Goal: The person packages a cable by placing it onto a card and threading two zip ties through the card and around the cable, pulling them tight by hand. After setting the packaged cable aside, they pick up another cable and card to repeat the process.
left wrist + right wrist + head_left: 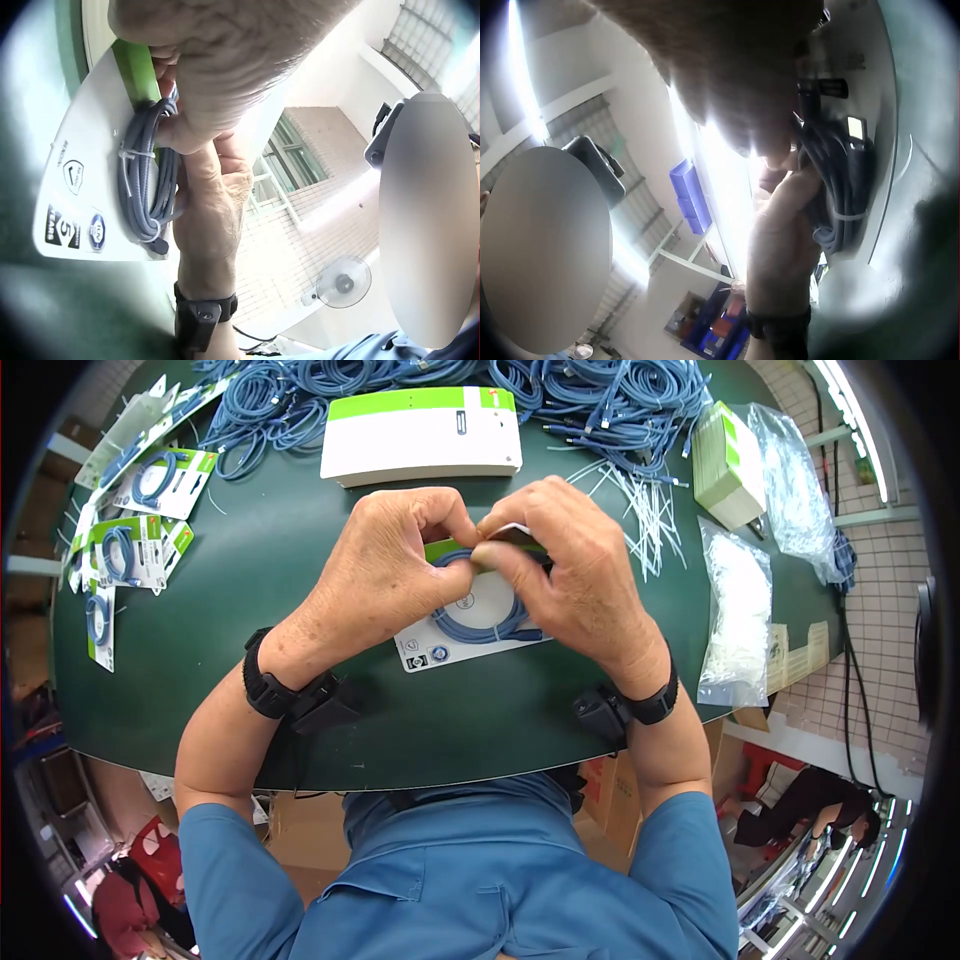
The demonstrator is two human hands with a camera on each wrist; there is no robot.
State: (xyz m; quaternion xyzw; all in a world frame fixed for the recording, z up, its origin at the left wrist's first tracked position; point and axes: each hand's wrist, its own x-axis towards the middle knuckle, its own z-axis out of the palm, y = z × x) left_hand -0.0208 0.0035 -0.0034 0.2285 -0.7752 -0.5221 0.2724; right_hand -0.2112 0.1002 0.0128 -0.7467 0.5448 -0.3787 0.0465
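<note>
A coil of blue-grey cable (458,628) lies on a white and green packaging card (470,654) in front of the person. My left hand (385,555) pinches at the coil's upper edge, its thumb over the cable. From the other side my right hand (580,565) pinches at the same spot, so the fingertips of both hands meet there. What thin part sits between the fingertips, I cannot tell. A pale tie (137,154) wraps the coil's side in the left wrist view. In the right wrist view a metal-tipped connector (857,129) shows beside the coil, near another tie (847,217).
Behind the hands stands a white and green box (420,445), with heaps of blue cables (640,405) beyond. Carded cables (125,555) lie at left. Loose white ties (650,520), stacked cards (728,470) and a bag of white pieces (738,610) are at right.
</note>
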